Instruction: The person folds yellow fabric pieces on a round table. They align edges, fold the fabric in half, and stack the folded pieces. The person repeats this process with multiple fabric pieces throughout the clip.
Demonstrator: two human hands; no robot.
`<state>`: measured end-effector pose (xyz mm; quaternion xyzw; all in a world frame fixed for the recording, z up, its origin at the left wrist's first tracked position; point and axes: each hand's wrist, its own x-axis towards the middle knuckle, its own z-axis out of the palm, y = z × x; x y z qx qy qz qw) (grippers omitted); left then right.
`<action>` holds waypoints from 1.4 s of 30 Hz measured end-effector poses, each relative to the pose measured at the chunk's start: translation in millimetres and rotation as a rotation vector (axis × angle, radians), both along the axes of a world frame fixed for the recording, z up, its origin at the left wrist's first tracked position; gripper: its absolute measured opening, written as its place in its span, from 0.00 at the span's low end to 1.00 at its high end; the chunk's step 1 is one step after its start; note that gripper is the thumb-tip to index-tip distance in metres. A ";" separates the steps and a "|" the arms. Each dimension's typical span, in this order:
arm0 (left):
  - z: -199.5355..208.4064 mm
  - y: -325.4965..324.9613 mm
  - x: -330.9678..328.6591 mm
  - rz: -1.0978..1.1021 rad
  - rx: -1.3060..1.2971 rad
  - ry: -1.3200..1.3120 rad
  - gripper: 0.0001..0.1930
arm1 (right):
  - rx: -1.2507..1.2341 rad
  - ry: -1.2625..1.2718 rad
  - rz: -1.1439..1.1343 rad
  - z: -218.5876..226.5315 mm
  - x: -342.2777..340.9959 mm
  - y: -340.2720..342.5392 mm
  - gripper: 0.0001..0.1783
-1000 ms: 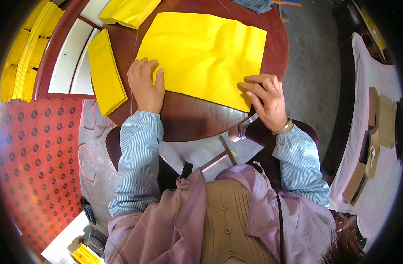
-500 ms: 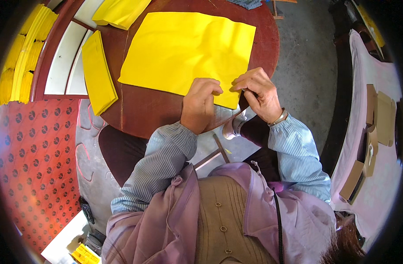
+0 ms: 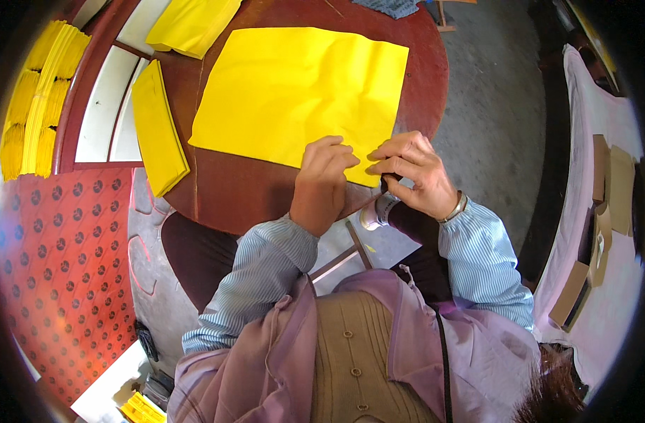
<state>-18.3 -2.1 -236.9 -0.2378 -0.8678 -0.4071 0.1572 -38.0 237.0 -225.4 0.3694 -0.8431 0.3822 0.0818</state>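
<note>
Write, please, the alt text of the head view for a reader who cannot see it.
A person's left hand and right hand are close together by the near right corner of a large yellow sheet on a red-brown table. A folded yellow bundle lies to the sheet's left.

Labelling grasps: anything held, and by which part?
Right hand seems to pinch the near right corner of the yellow, roughly rectangular, paper-like sheet; left hand is at its near edge, hold unclear.

Dark round emblems repeat in rows across a red sheet at left, with no lettering legible anywhere.
</note>
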 end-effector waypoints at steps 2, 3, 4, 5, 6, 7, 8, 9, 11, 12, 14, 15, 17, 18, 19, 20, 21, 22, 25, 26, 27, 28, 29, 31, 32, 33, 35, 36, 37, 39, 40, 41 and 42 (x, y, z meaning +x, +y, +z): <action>4.1 1.1 4.3 -0.047 0.091 0.010 0.13 | 0.013 -0.003 0.008 -0.5 0.8 0.6 0.15; 5.0 1.9 6.1 -0.066 0.138 0.008 0.13 | 0.023 -0.003 0.009 -0.8 1.5 1.0 0.15; 4.9 3.4 7.6 -0.080 0.160 0.009 0.12 | 0.028 -0.005 0.013 -1.3 2.2 1.2 0.15; 4.2 4.9 8.8 -0.088 0.181 0.001 0.12 | 0.035 -0.011 0.019 -1.7 2.9 1.5 0.15; 2.9 5.7 9.2 -0.095 0.204 -0.014 0.12 | 0.032 -0.009 0.022 -2.3 3.0 1.2 0.15; 1.2 5.9 9.8 -0.069 0.180 -0.046 0.12 | 0.031 -0.012 0.023 -3.1 3.2 0.7 0.14; -0.7 6.4 10.5 -0.040 0.158 -0.088 0.12 | 0.035 -0.020 0.027 -3.4 3.2 0.8 0.14; -2.8 6.8 10.0 -0.011 0.137 -0.127 0.13 | 0.031 -0.028 0.029 -3.6 1.9 1.1 0.14; -7.2 5.7 8.8 0.008 0.185 -0.141 0.13 | 0.018 -0.053 0.040 -3.4 1.6 1.1 0.14; -8.9 4.8 8.7 0.019 0.223 -0.150 0.13 | 0.025 -0.064 0.048 -2.8 1.2 1.6 0.14; -11.8 3.7 7.6 0.035 0.250 -0.171 0.14 | 0.013 -0.083 0.069 -1.0 -0.5 2.6 0.13; -13.0 3.3 6.7 0.041 0.273 -0.179 0.14 | 0.005 -0.094 0.071 -0.4 -1.5 2.4 0.13; -14.2 2.3 7.4 0.056 0.294 -0.222 0.14 | -0.012 -0.133 0.074 0.7 -3.1 1.1 0.11; -14.7 1.2 7.1 0.064 0.306 -0.243 0.14 | -0.027 -0.153 0.066 1.2 -3.8 0.6 0.11; -15.3 -0.2 6.3 0.050 0.309 -0.238 0.15 | -0.040 -0.172 0.059 1.3 -4.6 0.1 0.10; -15.9 -2.0 5.0 0.036 0.313 -0.232 0.15 | -0.051 -0.202 0.048 1.4 -5.5 0.0 0.09; -16.5 -3.3 4.3 0.023 0.318 -0.228 0.15 | -0.075 -0.223 0.033 1.2 -6.1 -0.1 0.09; -17.0 -3.1 4.5 0.017 0.320 -0.218 0.16 | -0.097 -0.255 0.013 0.3 -6.7 -0.9 0.09; -17.4 -3.6 4.3 0.000 0.324 -0.202 0.16 | -0.148 -0.317 -0.011 -2.6 -10.6 -1.6 0.09; -17.1 -4.0 4.6 -0.004 0.326 -0.207 0.16 | -0.162 -0.334 -0.014 -3.5 -11.5 -1.8 0.09; -16.8 -4.2 4.9 -0.008 0.328 -0.214 0.16 | -0.169 -0.345 -0.014 -4.3 -12.2 -2.0 0.09; -16.4 -3.9 5.6 -0.007 0.325 -0.220 0.15 | -0.176 -0.356 -0.014 -4.7 -12.9 -2.0 0.09; -15.9 -3.8 6.4 -0.006 0.321 -0.228 0.14 | -0.183 -0.366 -0.014 -5.1 -13.2 -2.1 0.09; -15.5 -3.4 6.6 -0.003 0.301 -0.235 0.12 | -0.170 -0.344 -0.018 -5.2 -13.0 -2.9 0.09; -15.6 -2.8 6.7 -0.002 0.285 -0.237 0.11 | -0.169 -0.338 -0.019 -5.1 -11.9 -3.3 0.10; -15.7 -2.1 6.9 -0.001 0.272 -0.238 0.10 | -0.161 -0.328 -0.039 -5.1 -10.2 -3.8 0.10; -16.6 -1.5 6.6 0.022 0.249 -0.234 0.08 | -0.151 -0.320 -0.077 -5.9 -7.4 -5.4 0.10; -17.1 -0.8 6.5 0.033 0.242 -0.232 0.08 | -0.168 -0.313 -0.101 -6.3 -5.0 -5.6 0.10; -17.7 -0.3 6.3 0.042 0.260 -0.236 0.07 | -0.184 -0.315 -0.124 -7.3 -2.2 -6.5 0.11; -18.5 1.3 6.2 0.061 0.298 -0.247 0.07 | -0.228 -0.353 -0.157 -9.6 3.3 -7.9 0.11; -18.6 1.4 6.4 0.067 0.301 -0.258 0.06 | -0.256 -0.390 -0.167 -11.0 5.9 -9.0 0.11; -18.6 1.5 6.9 0.073 0.305 -0.269 0.06 | -0.291 -0.437 -0.177 -12.1 8.3 -9.4 0.11; -18.5 2.3 7.5 0.081 0.312 -0.278 0.06 | -0.264 -0.410 -0.176 -12.8 10.4 -9.2 0.11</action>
